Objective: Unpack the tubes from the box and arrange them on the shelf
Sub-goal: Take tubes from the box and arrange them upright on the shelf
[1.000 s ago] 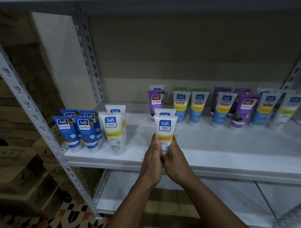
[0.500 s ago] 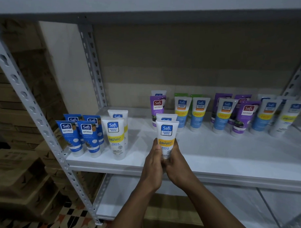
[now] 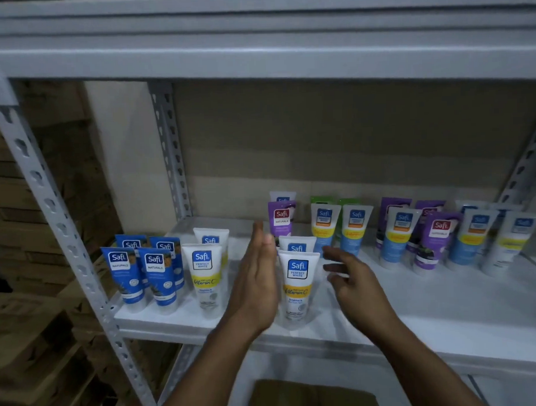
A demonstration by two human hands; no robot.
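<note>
A white tube [image 3: 297, 288] stands upright, long axis vertical, near the front edge of the shelf [image 3: 431, 315], between the flat open left hand [image 3: 257, 286], almost touching it, and the spread, empty right hand [image 3: 356, 283] slightly farther off.

A grey metal rack [image 3: 64, 228] with perforated uprights is seen against a dull beige wall [image 3: 334, 133]. A pale panel [image 3: 122, 153] is set at the far left corner. Stacked brown cartons [image 3: 31, 347], probably cardboard, are piled in shadow at the left. The light is dim and cool.
</note>
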